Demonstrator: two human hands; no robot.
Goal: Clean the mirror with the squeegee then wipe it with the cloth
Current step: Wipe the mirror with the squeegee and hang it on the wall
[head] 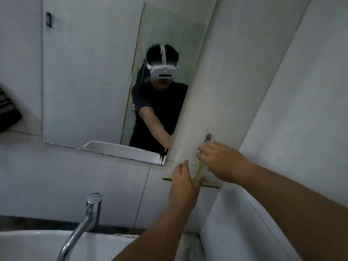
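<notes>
We have both hands at the squeegee (197, 174), a pale yellow-green one hanging by its handle from a dark wall hook (208, 136) on the tiled wall (282, 81), at about four o'clock from the mirror (90, 81) and just past its lower right corner. Our right hand (221, 161) is curled around the upper handle just under the hook, gripping it; our left hand (183, 187) lies flat and open over the lower stem where it meets the blade bar, touching it but not closed on it. The risk we see is in the unhooking: if we pull outward before lifting the handle clear, it may catch on the hook, and with the left hand only resting, the squeegee could slip and drop toward the sink (37, 243) at six o'clock. The blade could also scrape the mirror's chipped lower edge if we swing it across carelessly. At seven o'clock a chrome faucet (84, 219) arches over the white basin, with a dark strip of surface (28, 222) behind it. The light is dim, the walls are pale tile, and a dark striped cloth (8, 113) hangs at nine o'clock, well apart from our hands. The glass shows streaks near its middle seam.
</notes>
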